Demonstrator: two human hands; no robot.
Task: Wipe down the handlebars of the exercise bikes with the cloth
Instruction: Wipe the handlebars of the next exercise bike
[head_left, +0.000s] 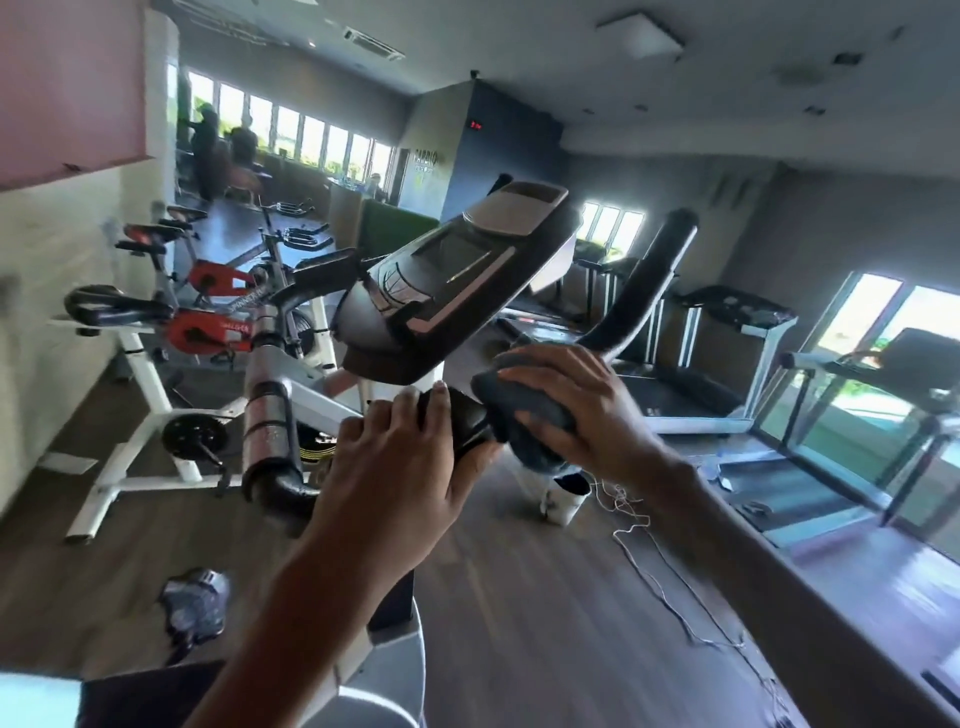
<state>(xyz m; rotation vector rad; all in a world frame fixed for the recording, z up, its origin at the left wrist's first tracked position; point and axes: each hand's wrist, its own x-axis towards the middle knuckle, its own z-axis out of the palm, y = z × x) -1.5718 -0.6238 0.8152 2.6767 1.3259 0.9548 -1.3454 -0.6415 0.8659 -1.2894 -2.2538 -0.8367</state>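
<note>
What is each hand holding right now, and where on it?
Left hand grips the handlebar near its centre, below the console. Right hand holds the cloth, bunched around the bar beside it.

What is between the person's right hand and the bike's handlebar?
The dark cloth: in the head view, the right hand wraps it around the black handlebar.

On handlebar (464, 417): left hand (400, 467), cloth (530, 408) to right.
</note>
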